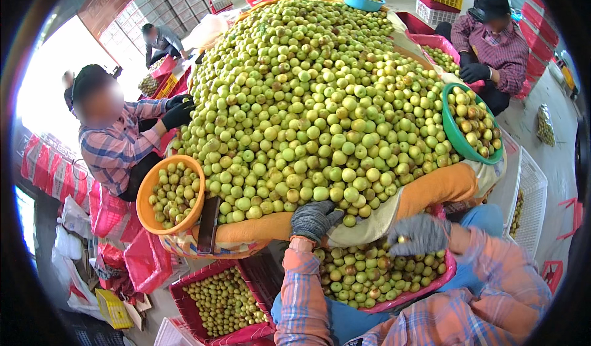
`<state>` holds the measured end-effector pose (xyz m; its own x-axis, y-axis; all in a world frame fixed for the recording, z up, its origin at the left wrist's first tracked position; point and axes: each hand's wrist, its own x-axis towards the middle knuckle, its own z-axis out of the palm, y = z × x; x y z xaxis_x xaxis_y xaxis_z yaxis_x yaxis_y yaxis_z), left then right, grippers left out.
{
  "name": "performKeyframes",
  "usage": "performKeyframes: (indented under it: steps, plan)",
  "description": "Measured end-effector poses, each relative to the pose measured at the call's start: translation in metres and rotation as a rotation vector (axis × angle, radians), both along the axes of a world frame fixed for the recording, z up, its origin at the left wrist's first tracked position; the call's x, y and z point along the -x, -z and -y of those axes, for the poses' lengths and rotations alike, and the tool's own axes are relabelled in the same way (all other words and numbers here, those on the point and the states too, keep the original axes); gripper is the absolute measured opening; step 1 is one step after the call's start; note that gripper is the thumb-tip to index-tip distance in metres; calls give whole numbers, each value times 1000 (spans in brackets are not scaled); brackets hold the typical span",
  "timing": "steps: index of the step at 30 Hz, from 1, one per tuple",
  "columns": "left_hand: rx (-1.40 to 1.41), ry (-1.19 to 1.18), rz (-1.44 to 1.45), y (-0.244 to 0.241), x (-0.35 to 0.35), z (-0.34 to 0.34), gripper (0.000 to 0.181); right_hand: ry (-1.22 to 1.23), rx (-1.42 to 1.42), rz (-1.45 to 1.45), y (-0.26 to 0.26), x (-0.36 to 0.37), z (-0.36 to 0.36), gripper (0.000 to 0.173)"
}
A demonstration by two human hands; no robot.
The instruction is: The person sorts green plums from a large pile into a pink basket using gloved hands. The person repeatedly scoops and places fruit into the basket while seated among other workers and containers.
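A large heap of green jujube-like fruits lies on a cloth-covered table with an orange padded edge. My left hand, in a dark grey knit glove, rests palm down at the heap's near edge, touching the fruits; whether it grips one is hidden. My right hand, in a grey glove and blurred, is over a pink-lined crate of fruits at my lap. A small pale fruit shows near its fingers, but the hold is unclear. An orange basin of browner fruits sits left, a green basin of brownish fruits right.
A dark red-lined crate of fruits stands at lower left, a white crate at right. A dark flat object lies beside the orange basin. People in dark gloves sit left and right; another crouches behind.
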<state>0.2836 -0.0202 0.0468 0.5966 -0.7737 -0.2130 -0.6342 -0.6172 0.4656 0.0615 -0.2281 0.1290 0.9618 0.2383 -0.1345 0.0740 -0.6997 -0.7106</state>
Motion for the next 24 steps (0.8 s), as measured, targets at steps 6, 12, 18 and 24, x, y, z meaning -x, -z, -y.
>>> performKeyframes:
  steps: [6,12,18,24]
  plan:
    - [-20,26,-15,4,3,14,51,50,179,355,9,17,34,33]
    - [-16,-16,-4,-11,5,2,51,542,221,675,10,-152,75,44]
    - [54,42,-94,-12,-1,14,50,760,399,571,44,-282,101,47]
    - [31,10,-83,-7,-3,6,47,182,87,291,33,-295,41,57]
